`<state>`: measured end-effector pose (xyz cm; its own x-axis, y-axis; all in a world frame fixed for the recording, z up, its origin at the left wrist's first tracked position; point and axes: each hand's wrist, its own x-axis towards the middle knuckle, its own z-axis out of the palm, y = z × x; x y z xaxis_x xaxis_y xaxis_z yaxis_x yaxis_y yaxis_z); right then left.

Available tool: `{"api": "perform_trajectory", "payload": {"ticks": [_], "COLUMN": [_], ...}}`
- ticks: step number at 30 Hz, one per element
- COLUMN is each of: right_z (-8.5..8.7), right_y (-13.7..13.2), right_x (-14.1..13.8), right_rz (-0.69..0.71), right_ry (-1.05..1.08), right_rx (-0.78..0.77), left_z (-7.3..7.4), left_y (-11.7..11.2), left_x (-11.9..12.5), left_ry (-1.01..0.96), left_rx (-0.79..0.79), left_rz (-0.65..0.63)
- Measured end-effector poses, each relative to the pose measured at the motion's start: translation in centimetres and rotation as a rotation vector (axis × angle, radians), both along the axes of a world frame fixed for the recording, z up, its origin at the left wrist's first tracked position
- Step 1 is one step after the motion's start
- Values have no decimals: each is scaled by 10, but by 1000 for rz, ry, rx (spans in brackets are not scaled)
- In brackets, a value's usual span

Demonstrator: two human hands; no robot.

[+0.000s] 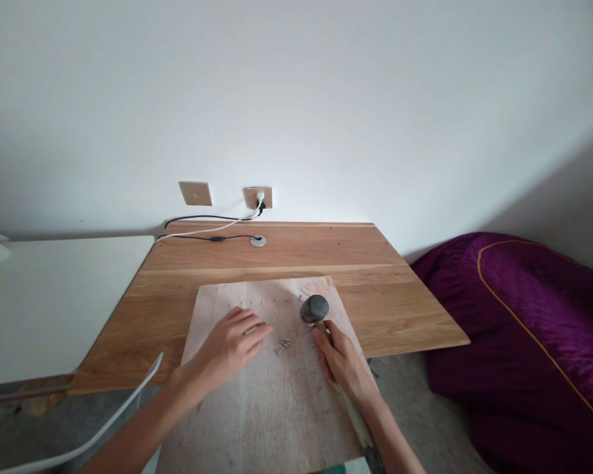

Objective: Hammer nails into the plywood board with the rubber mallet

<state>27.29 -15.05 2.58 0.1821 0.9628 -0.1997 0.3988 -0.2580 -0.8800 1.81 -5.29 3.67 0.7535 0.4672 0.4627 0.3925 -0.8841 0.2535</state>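
My right hand (pixel 343 362) is wrapped round the wooden handle of a hammer (pixel 315 308), close below its dark, rounded head. The head is over the upper right of a pale wooden board (pixel 257 408), and the handle runs back under my forearm. A small pile of silvery nails (pixel 283 345) lies on the board between my hands. Just left of the pile, my left hand (pixel 240 337) hovers with fingers stretched towards the right, slightly blurred; I see nothing in it. Along the board's far edge runs a row of small dark dots (pixel 261 301), too small to tell apart as nail heads or holes.
Under the board is a wooden tabletop (pixel 395 296) against a white wall. Cables (pixel 202 232) run from a wall socket (pixel 257 197) across its back left. A white surface (pixel 69 296) stands left, a purple covered heap (pixel 514 342) right. A white cable (pixel 93 434) curves at lower left.
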Motion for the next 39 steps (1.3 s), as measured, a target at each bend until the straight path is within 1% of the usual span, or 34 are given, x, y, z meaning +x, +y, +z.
{"api": "perform_trajectory", "payload": {"ticks": [2,3,4,6,9,13,18,21,25,30,39], "right_z": [0,-1,-1,-4,-6,-4,-1,-2,-3,-1,-1], "right_y": [0,1,1,1,0,-1,0,0,0,0,-1], "right_x": [0,0,0,0,1,0,0,0,0,-2,-2], "right_rz": [-7,-11,-15,-22,-21,-20,-20,-18,-22,-38,-38], "right_ry": [7,17,30,50,66,57,27,46,58,66,39], "right_rx": [0,3,7,14,8,-7,-20,-22,-5,-5,-7], "left_z": [-7,-11,-15,-23,-32,-40,-45,-46,-44,-42,-48], "left_y": [22,33,43,58,65,62,62,62,59,58,60], "left_x": [15,23,31,44,51,47,44,45,45,46,50], "left_ry": [-257,-333,-369,-369,-313,-304,-281,-246,-207,-178,-209], "left_rx": [-213,-304,-367,-433,-427,-384,-387,-371,-327,-292,-357], "left_rz": [144,182,204,210,206,220,205,219,236,212,240]}}
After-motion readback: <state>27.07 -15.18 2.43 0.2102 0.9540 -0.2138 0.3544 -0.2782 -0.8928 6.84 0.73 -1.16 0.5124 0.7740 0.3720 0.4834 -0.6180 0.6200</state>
